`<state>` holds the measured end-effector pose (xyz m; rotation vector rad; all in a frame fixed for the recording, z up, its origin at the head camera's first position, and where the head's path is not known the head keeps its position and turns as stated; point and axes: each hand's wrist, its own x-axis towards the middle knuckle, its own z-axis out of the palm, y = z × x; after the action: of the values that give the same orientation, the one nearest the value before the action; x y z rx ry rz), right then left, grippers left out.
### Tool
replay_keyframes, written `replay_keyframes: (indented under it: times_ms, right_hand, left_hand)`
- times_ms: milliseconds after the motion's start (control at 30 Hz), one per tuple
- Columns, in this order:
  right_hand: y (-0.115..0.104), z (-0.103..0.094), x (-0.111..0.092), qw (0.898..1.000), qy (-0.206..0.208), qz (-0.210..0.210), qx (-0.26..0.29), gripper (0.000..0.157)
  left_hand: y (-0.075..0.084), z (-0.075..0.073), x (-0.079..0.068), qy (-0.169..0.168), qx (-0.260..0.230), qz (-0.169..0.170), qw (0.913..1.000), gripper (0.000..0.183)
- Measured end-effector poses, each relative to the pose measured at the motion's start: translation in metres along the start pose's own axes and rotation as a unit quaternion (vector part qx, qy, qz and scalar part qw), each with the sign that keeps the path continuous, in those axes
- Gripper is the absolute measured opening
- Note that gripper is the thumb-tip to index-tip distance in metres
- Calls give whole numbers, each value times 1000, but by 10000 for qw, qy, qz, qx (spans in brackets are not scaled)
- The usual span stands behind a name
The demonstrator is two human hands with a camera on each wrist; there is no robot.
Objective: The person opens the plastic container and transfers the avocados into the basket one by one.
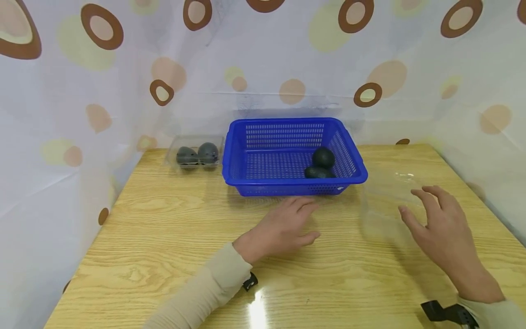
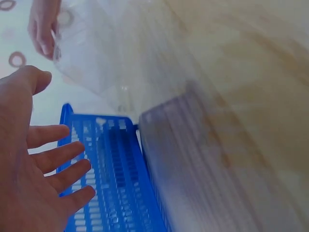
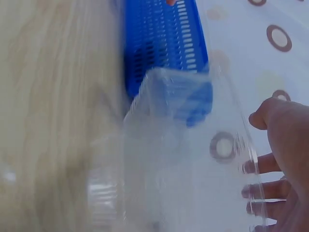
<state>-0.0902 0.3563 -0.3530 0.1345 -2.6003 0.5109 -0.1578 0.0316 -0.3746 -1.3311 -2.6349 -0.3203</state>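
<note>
My left hand (image 1: 283, 228) hovers over the table just in front of the blue plastic basket (image 1: 357, 176), fingers spread and holding nothing. In the basket's right part lie two dark green, avocado-like fruits (image 1: 323, 158). On the right, my right hand (image 1: 444, 228) is beside a clear plastic box (image 1: 382, 214), thumb and fingers apart. The right wrist view shows its fingertips (image 3: 251, 191) through or against the box's transparent wall; whether they touch is unclear. This box looks blurred and faint, and no fruit shows in it.
Left of the basket stands another clear box (image 1: 172, 155) with two dark fruits in it. The wooden table (image 1: 156, 256) meets a white patterned sheet (image 1: 263, 59) at the back and sides. Black straps (image 1: 448, 315) are around the wrists.
</note>
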Motion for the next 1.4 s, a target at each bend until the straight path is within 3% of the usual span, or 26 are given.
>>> replay_keyframes:
  times_ms: [167,333,500,667,867,1000,1400]
  right_hand:
    - [-22,3,11,9986,255,-445,143,42]
    - [-52,11,23,9896,502,-1335,182,44]
    - [-84,25,31,9783,327,-2003,429,59]
    - [-114,43,36,9683,46,-2427,583,65]
    - [-146,69,38,9557,-365,-2854,620,64]
    - [-166,85,38,9484,-776,-2990,714,53]
    - [-213,131,41,9251,-1770,-3180,1083,51]
  left_hand:
    - [-18,-13,-21,63,-180,-167,9997,61]
    - [-36,-27,-42,575,-295,-145,9978,60]
    - [-55,-42,-63,1243,-375,-145,9914,52]
    - [-76,-55,-82,1611,-378,-385,9855,46]
    - [-100,-66,-100,1655,-261,-931,9815,45]
    - [-116,-71,-107,1714,-201,-1233,9772,45]
    - [-162,-73,-113,1412,-153,-2102,9673,46]
